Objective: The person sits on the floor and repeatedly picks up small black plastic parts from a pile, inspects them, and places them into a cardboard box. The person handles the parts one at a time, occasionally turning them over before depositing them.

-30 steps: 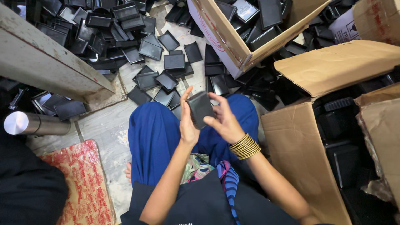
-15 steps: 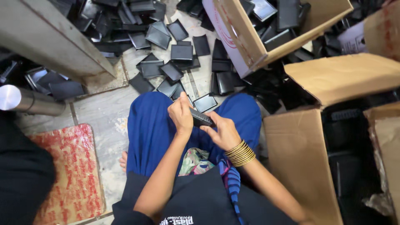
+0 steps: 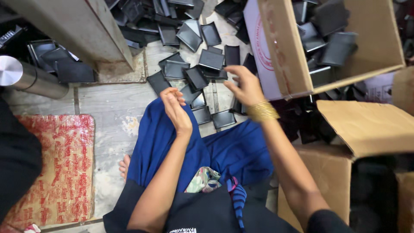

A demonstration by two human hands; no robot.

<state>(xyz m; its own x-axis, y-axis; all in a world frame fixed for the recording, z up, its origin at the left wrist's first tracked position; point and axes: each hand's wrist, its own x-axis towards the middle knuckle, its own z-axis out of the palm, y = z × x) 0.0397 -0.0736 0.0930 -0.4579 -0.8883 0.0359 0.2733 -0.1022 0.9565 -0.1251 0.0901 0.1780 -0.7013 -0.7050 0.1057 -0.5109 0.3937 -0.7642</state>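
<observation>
Right hand [image 3: 245, 86] open w/ fingers spread, empty, over black trays [image 3: 202, 69] at 12 o'clock; cardboard box [image 3: 280, 56] at 1. Left hand [image 3: 177, 108] loosely curled, holds nothing.

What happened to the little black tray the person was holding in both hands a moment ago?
Both hands have let it go: neither holds a tray now. The right hand has stretched forward over the black rectangular plastic trays scattered on the floor, beside the tilted cardboard box. The left hand is empty, fingers curled above the blue-clad knee. Which tray was dropped cannot be told. Boxes and the red mat stayed put.
</observation>
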